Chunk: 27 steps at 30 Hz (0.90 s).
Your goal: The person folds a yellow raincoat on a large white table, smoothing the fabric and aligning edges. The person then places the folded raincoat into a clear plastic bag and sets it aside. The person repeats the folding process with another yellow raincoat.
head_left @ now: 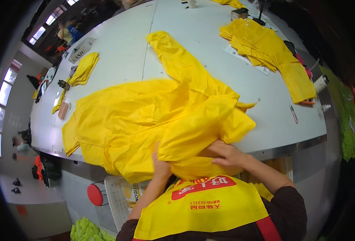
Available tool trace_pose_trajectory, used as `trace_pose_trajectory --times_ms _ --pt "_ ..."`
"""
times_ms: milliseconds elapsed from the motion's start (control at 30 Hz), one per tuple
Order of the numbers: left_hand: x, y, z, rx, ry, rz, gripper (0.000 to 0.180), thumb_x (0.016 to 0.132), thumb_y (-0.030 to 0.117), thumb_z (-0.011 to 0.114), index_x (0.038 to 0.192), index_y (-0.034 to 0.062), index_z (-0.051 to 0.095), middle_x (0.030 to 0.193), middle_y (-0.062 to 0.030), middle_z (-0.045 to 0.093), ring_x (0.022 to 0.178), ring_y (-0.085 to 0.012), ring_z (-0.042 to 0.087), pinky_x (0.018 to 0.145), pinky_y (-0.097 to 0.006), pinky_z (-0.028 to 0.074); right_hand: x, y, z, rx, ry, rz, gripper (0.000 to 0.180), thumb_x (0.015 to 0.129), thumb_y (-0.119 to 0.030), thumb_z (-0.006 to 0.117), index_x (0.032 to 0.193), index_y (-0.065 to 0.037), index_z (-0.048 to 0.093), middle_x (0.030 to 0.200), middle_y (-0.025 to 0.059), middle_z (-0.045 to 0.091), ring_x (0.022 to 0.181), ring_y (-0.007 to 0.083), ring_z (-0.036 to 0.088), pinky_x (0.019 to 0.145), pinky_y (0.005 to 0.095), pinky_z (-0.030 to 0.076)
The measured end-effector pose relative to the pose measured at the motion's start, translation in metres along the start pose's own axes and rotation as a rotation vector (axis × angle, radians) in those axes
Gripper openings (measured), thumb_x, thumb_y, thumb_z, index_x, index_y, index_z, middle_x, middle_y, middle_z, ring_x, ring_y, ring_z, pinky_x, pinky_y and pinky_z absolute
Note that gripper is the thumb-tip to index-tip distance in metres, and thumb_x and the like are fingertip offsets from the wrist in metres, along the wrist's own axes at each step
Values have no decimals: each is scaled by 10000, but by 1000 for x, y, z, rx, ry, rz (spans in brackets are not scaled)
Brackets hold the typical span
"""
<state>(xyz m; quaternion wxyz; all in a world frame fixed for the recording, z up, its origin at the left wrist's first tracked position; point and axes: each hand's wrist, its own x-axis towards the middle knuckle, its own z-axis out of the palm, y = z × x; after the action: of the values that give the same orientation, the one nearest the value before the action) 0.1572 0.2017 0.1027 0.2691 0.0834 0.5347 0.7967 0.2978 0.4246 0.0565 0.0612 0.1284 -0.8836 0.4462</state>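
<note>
A large yellow garment of thin shiny fabric (145,116) lies spread over the near part of a white work table (121,48), one sleeve reaching toward the far side. My left hand (160,166) grips a fold of it at the table's near edge, fingers partly buried in the cloth. My right hand (225,154) lies on the fabric just right of that, fingers closed over a bunched lower edge. I wear a yellow apron (201,209) with red print.
A stack of folded yellow pieces (266,48) lies at the far right, with a white roll (320,83), a pen (293,114) and a paper sheet beside it. A smaller yellow stack (84,68) sits far left. A white crate (119,197) and red stool (95,195) stand below the table edge.
</note>
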Motion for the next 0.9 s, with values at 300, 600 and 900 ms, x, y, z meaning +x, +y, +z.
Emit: trace_pose_trajectory --times_ms 300,600,900 --pt "-110 127 -77 851 563 702 169 851 139 511 961 15 474 871 -72 506 762 -157 506 692 -290 430 145 139 -23 -432 688 126 687 810 -334 588 1350 -45 277 1378 162 324 1281 343 281 1037 412 253" --pt "-224 252 -122 1591 756 602 179 798 137 545 743 49 399 666 -19 350 594 -121 367 557 -265 334 260 118 -29 -408 -21 -334 517 744 -180 636 1223 -89 464 1086 171 588 1011 305 552 854 372 435" --pt "-368 290 -242 2025 1418 178 153 840 214 557 858 63 537 760 -90 540 757 -220 550 661 -320 426 194 -219 -81 302 -1218 -405 615 898 -127 455 1422 -84 135 712 171 549 606 274 536 625 368 431"
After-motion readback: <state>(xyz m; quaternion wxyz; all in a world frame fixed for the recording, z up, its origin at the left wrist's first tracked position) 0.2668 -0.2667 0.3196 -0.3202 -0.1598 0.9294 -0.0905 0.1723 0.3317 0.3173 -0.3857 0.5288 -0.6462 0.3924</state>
